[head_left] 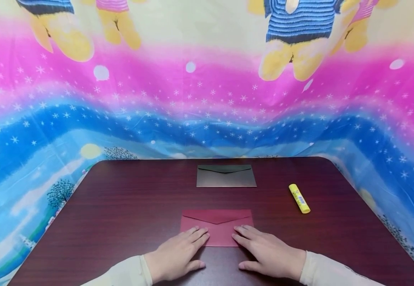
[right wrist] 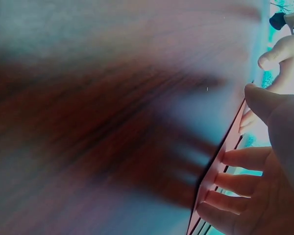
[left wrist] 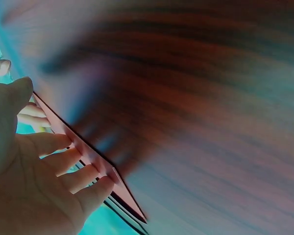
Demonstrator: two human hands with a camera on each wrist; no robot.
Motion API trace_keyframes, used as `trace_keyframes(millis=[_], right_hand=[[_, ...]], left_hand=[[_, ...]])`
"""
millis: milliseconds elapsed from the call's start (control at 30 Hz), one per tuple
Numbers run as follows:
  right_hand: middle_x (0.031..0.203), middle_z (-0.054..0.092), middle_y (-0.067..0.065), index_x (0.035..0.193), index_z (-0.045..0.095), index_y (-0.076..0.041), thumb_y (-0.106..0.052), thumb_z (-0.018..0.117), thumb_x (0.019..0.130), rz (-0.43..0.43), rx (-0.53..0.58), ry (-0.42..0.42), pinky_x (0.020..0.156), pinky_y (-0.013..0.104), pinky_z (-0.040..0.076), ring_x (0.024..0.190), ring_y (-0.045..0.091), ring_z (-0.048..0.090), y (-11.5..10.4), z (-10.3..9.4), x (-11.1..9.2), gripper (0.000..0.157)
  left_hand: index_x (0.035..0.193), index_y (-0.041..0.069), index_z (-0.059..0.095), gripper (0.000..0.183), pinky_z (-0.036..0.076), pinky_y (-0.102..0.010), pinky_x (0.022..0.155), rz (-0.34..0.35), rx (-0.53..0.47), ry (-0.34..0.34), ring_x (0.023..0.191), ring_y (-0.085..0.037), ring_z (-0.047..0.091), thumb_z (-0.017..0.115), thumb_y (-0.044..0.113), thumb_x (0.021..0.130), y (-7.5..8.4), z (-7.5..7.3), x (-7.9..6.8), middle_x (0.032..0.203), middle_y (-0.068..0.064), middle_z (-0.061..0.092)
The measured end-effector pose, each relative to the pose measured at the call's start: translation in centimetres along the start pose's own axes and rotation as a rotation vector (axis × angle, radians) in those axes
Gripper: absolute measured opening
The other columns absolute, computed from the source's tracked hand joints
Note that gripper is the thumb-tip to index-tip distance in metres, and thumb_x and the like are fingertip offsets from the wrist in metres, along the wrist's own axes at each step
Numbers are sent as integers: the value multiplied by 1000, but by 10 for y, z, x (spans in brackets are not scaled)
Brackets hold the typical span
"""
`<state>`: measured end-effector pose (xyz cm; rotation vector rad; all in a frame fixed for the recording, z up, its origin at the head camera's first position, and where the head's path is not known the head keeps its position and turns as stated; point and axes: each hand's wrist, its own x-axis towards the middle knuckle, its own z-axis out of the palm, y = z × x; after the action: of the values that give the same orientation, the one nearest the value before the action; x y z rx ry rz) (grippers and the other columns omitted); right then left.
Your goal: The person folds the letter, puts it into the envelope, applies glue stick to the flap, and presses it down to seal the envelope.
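Note:
A red envelope (head_left: pixel 221 234) with its pointed flap folded down lies flat near the front of the table. My left hand (head_left: pixel 180 252) rests its straight fingertips on the envelope's left part, thumb stretched out below the near edge. On the right part my right hand (head_left: pixel 272 252) touches the paper the same way, palm down. Both wrist views show the fingers of the left hand (left wrist: pixel 49 171) and right hand (right wrist: pixel 245 191) extended onto the red envelope, seen almost edge-on, with their reflections on the glossy tabletop. Neither hand grips anything.
A dark grey-green envelope (head_left: pixel 226 178) lies farther back, flap toward the far edge. To the right is a yellow glue stick (head_left: pixel 299 198), lying slanted on the dark red-brown table (head_left: pixel 139 206). A colourful printed cloth (head_left: pixel 207 95) hangs behind and around the table.

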<state>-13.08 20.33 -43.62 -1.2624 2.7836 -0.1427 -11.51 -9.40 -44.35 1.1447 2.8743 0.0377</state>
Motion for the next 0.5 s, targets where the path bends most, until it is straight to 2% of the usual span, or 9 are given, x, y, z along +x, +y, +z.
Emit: trace_keyframes(millis=[300, 500], right_hand=[[157, 46, 11, 150, 49, -11, -63, 52, 97, 12, 55, -47, 108, 48, 49, 145, 31, 45, -5, 2, 19, 74], [155, 49, 13, 147, 53, -9, -59, 57, 97, 24, 46, -31, 111, 47, 47, 145, 31, 45, -11, 1, 34, 71]], left_hand=[[151, 15, 48, 67, 46, -47, 112, -63, -23, -8, 143, -30, 48, 55, 57, 98, -10, 1, -5, 157, -5, 48], [149, 16, 51, 64, 47, -49, 110, -87, -8, 16, 141, -29, 51, 58, 53, 98, -18, -2, -9, 155, -5, 50]])
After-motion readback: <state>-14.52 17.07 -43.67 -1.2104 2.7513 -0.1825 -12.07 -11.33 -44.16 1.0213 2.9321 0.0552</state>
